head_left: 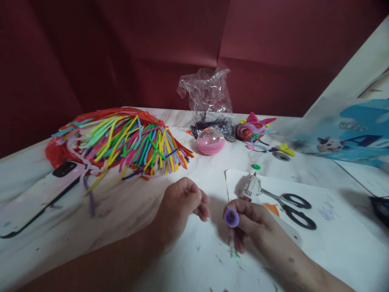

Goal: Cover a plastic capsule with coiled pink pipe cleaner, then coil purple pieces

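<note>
My right hand [253, 225] pinches a small purple coil [232, 217], apparently a rolled chenille stem, hollow side facing me. To its left, my left hand [185, 202] is closed above the table, thumb against curled fingers; anything inside them is hidden. A gap separates the two hands. Beyond my right hand, a white glue gun [251, 185] and black-handled scissors [293, 207] lie on a white sheet of paper [334, 219]. An orange piece [272, 209] shows just behind that hand.
Colourful chenille stems [130, 142] lie in a red plastic wrapper at left, near a phone [39, 194]. At the back are a clear ball with pink winding [210, 141], a transparent bag [209, 93] and a pink chenille figure [252, 129]. A blue-white package [349, 129] stands right.
</note>
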### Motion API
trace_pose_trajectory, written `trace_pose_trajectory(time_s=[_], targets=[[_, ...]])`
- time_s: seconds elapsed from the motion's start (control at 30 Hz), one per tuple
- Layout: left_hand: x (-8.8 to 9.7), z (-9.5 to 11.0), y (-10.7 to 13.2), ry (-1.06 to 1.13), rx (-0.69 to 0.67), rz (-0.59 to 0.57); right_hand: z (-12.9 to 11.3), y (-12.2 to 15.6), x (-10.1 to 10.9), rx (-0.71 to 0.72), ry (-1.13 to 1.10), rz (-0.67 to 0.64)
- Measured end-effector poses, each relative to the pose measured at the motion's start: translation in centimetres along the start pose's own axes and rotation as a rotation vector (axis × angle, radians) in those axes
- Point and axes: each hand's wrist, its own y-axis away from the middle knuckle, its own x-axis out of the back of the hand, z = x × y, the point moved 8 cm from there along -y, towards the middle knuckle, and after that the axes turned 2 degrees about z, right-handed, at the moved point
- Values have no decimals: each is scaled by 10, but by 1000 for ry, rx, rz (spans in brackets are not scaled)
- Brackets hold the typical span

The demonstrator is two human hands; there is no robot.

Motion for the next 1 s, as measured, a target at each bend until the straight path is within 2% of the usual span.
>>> trace_pose_trajectory(time_s=[0.03, 0.1, 0.17, 0.27, 0.33, 0.4, 0.53, 0.6, 0.73, 0.83, 0.9, 0.93, 1.0], targets=[[-1, -1, 1, -39, -2, -19, 0, 0, -2, -6, 17, -7], [-11, -5, 5, -148, -10, -154, -4, 2, -8, -9, 51, -26], [-20, -5, 11, -341, -74, -243, -8, 4, -11, -7, 69, -40], [-28, 4, 19, -544, -249, -256, -14, 7, -15, 6, 50, -74], [-27, 9, 21, -572, -291, -213, -15, 8, -15, 25, 36, -86], [-25, 8, 20, -567, -243, -184, -14, 8, -12, 37, 42, -79], [-19, -3, 14, -476, -62, -186, -9, 5, -5, 35, 9, -68], [-14, -2, 9, -456, -37, -164, -9, 3, 1, 41, -32, -42], [-1, 10, 0, -653, -92, -78, -10, 1, 9, 48, 12, 1], [2, 25, -3, -928, -211, -52, -11, 3, 11, 58, 197, 21], [4, 34, -3, -1014, -283, -32, -13, 6, 10, 64, 357, 10], [5, 35, -3, -983, -255, -41, -15, 7, 9, 79, 431, -1], [6, 20, -5, -726, -24, -123, -25, 10, 9, 171, 561, 17]])
